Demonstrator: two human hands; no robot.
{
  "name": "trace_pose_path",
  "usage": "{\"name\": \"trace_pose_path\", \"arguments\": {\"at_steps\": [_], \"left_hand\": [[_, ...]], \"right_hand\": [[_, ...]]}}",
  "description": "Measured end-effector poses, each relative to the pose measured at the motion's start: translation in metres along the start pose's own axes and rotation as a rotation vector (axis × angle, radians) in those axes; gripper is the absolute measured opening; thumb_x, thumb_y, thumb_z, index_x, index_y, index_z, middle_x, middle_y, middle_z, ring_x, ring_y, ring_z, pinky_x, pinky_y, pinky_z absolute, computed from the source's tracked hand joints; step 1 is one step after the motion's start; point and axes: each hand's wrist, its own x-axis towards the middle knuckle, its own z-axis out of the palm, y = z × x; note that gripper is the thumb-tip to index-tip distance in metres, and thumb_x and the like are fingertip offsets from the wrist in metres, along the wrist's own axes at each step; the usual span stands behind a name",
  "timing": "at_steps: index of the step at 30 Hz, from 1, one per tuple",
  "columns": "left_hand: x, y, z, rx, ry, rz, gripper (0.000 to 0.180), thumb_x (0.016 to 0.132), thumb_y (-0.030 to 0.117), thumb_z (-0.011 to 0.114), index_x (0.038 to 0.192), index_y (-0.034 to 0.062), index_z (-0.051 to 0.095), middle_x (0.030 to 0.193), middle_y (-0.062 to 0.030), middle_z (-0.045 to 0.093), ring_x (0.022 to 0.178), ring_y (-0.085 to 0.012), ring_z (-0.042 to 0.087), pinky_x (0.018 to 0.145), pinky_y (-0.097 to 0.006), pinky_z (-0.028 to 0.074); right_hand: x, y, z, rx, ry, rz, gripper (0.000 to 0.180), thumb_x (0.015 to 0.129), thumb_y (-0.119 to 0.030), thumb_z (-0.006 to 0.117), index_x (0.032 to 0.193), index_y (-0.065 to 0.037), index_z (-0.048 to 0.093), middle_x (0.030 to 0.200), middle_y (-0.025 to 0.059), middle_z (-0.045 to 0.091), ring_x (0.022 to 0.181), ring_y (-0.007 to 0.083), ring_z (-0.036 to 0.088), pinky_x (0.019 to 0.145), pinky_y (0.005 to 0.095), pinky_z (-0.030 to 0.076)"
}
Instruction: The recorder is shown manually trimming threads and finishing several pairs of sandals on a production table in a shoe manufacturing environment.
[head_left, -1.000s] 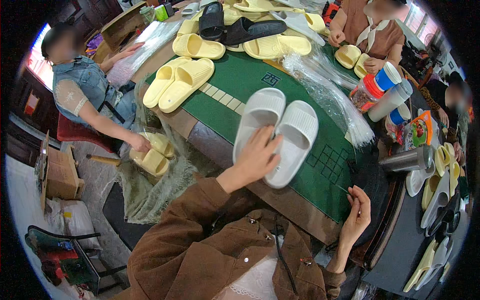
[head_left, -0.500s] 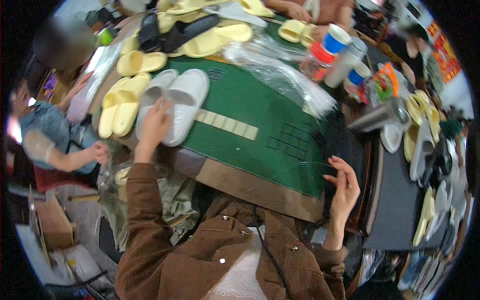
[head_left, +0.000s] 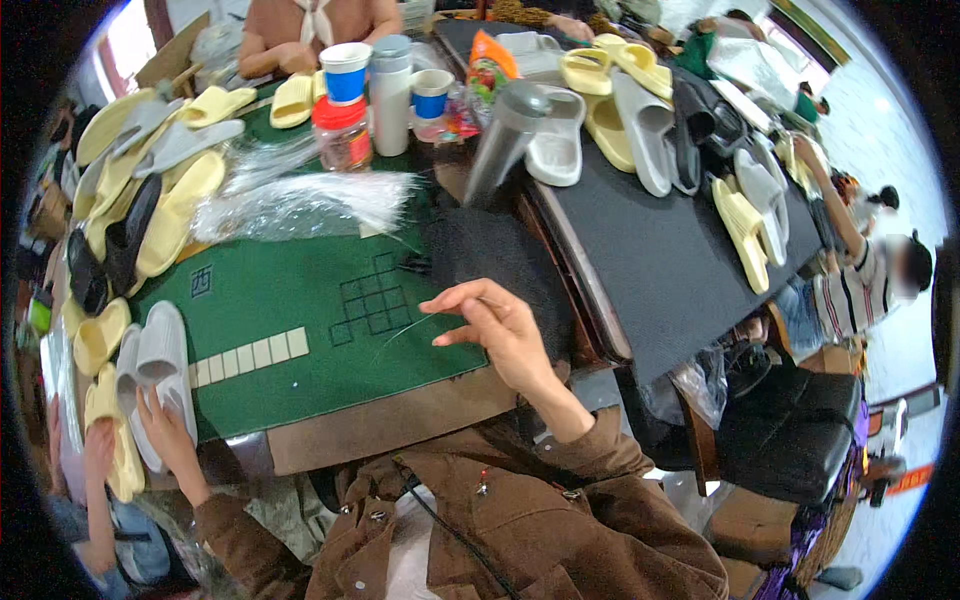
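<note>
At the left end of the green mat (head_left: 255, 385), my left hand (head_left: 170, 435) has its fingers on a pair of grey slippers (head_left: 160, 340), at the gap between the two. The slippers lie side by side, soles down. Over the mat's near right part is my right hand (head_left: 505, 335), raised, with thumb and forefinger closed on a thin clear plastic strand (head_left: 395, 335). The strand curves down to the left. Farther back lies a bunch of similar clear strands (head_left: 330, 205), partly in plastic wrap.
Beside the grey pair, a co-worker's hand (head_left: 98, 450) touches yellow slippers (head_left: 125, 470). Cups, a red-lidded jar (head_left: 343, 135) and a grey tumbler (head_left: 505, 145) stand at the back. More slippers lie on the dark table (head_left: 640, 270) at right. A person sits opposite.
The view has swung to the right, shifting the mat and slippers leftward. My right hand now sits higher over the mat, still pinching the strand. A co-worker's hand has reached the yellow slippers.
</note>
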Motion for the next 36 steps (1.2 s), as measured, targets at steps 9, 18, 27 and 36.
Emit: {"name": "trace_pose_path", "arguments": {"at_steps": [9, 18, 27, 36], "left_hand": [[-0.021, 0.183, -0.052, -0.63, -0.23, 0.281, 0.033, 0.092, 0.002, 0.051, 0.124, -0.0003, 0.057, 0.131, -0.018, 0.054, 0.123, -0.0331, 0.05, 0.102, -0.039, 0.038], [-0.063, 0.283, -0.055, -0.98, -0.493, 0.431, 0.034, 0.085, 0.0, 0.059, 0.119, 0.0026, 0.06, 0.13, -0.0145, 0.054, 0.119, -0.0341, 0.052, 0.099, -0.039, 0.042], [-0.089, 0.291, -0.031, -0.862, -0.407, 0.568, 0.037, 0.078, 0.0, 0.063, 0.115, 0.0056, 0.062, 0.131, -0.0126, 0.052, 0.127, -0.0346, 0.044, 0.106, -0.049, 0.035], [-0.086, 0.291, -0.034, -0.886, -0.383, 0.573, 0.035, 0.08, 0.002, 0.063, 0.115, 0.0052, 0.062, 0.131, -0.0133, 0.052, 0.128, -0.0349, 0.043, 0.106, -0.048, 0.034]], "right_hand": [[0.0, 0.005, 0.002, -0.023, -0.027, 0.032, 0.022, 0.101, -0.013, 0.043, 0.111, 0.0, 0.057, 0.105, 0.0083, 0.061, 0.102, 0.0156, 0.06, 0.079, 0.0298, 0.056], [0.002, -0.005, -0.003, 0.054, 0.108, 0.124, 0.021, 0.098, -0.012, 0.05, 0.115, -0.002, 0.056, 0.089, 0.0046, 0.06, 0.075, 0.0107, 0.06, 0.062, 0.0225, 0.051], [0.006, -0.076, -0.054, -0.124, 0.243, -0.125, 0.016, 0.096, -0.014, 0.052, 0.103, -0.002, 0.06, 0.088, 0.0031, 0.063, 0.068, 0.0055, 0.054, 0.055, 0.0185, 0.043], [0.072, -0.164, -0.214, -1.374, 0.809, -0.361, 0.026, 0.091, -0.025, 0.059, 0.102, -0.005, 0.068, 0.091, 0.0086, 0.067, 0.085, 0.0209, 0.063, 0.079, 0.0312, 0.047]]}}
